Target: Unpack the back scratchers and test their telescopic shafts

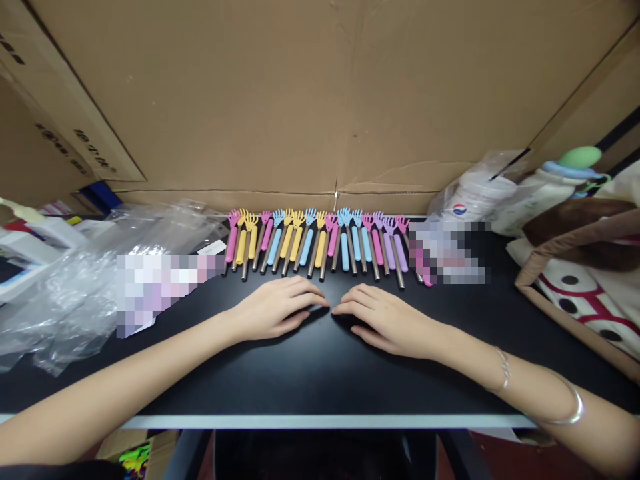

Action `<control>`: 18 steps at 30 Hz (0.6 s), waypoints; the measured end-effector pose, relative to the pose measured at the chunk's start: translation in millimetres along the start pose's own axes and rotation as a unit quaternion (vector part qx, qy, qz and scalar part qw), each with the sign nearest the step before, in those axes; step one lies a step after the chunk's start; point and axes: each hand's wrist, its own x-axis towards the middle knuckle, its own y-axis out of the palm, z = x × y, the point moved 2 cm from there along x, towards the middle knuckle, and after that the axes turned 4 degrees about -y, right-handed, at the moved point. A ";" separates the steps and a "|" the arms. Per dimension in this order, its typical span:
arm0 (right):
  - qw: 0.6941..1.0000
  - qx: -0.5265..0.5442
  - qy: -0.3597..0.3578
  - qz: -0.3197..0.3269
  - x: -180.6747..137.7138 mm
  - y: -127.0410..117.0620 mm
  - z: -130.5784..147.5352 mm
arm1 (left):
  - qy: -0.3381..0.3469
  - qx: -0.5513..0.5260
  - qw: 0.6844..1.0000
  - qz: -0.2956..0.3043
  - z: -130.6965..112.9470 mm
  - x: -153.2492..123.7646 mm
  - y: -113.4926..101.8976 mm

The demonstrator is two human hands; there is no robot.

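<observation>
Both hands rest on the black tabletop (300, 380), palms down, fingertips almost meeting in the middle. My left hand (277, 307) lies with its fingers stretched out and holds nothing. My right hand (385, 317) mirrors it, fingers loosely extended, also holding nothing. Just beyond them lies a row of several small back scratchers with hand-shaped heads pointing away from me. Their handles are pink, yellow, blue and purple; among them are a yellow back scratcher (241, 247), a blue back scratcher (345, 252) and a purple back scratcher (401, 253). Neither hand touches the row.
Clear plastic bags (95, 267) spread over the left side. At the back right stand a bagged drink cup (470, 200) and a bottle with a green top (543, 190). A brown-trimmed bag (575, 287) sits far right. Cardboard (280, 100) walls the back.
</observation>
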 end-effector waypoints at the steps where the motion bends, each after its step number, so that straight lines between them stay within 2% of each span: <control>1: 1.000 0.001 0.002 0.000 0.0 -0.1 -0.3 | -0.001 0.001 1.000 0.001 0.1 -0.2 0.1; 12: 1.000 0.001 0.007 0.017 -0.4 -0.3 -1.6 | -0.009 0.003 1.000 0.011 1.2 -0.5 0.7; 18: 0.998 0.049 0.038 0.025 -1.3 -1.7 -1.1 | -0.012 0.000 1.000 0.012 1.1 -0.2 0.2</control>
